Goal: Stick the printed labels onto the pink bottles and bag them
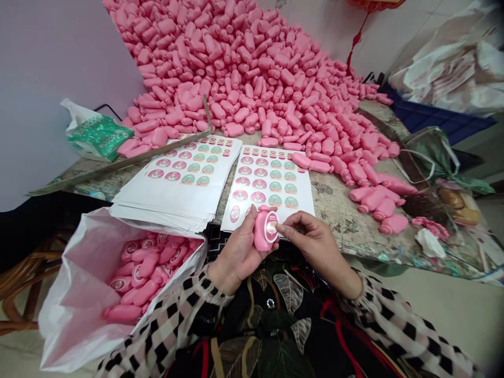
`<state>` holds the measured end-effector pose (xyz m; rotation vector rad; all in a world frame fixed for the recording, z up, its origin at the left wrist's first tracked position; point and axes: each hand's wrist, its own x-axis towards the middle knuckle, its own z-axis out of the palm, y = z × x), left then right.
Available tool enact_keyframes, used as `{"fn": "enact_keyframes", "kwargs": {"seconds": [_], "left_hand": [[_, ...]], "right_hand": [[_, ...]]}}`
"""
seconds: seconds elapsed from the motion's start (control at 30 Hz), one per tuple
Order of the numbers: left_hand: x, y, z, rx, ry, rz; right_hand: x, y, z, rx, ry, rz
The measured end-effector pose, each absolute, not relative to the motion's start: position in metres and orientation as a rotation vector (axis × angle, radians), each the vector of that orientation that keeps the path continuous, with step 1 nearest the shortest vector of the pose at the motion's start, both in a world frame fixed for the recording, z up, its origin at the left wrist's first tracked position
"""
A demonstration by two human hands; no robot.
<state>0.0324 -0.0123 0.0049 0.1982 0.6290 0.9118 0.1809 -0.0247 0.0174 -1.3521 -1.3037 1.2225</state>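
My left hand is wrapped round a small pink plastic bottle, held upright over my lap at the table's front edge. An oval pink-and-white sticker lies on the bottle's side facing right. The fingertips of my right hand touch that sticker, thumb foremost and fingers curled; whether they pinch anything is hidden. Just beyond both hands is a sticker sheet with rows of pink and green labels. To its left rests a stack of similar sheets.
A great heap of pink bottles covers the back of the table. A wooden strip crosses the left stack. At lower left stands a white sack holding labelled bottles. A green-and-white bag lies left; a blue crate stands right.
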Motion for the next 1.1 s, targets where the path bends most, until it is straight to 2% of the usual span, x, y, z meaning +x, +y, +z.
{"fn": "enact_keyframes", "kwargs": {"seconds": [0.2, 1.1], "left_hand": [[0.036, -0.014, 0.002, 0.242, 0.642, 0.92], [0.036, -0.017, -0.005, 0.308, 0.691, 0.979]], "right_hand": [[0.177, -0.028, 0.014, -1.298, -1.283, 1.341], [0.177, -0.028, -0.001, -1.318, -1.322, 1.378]]}}
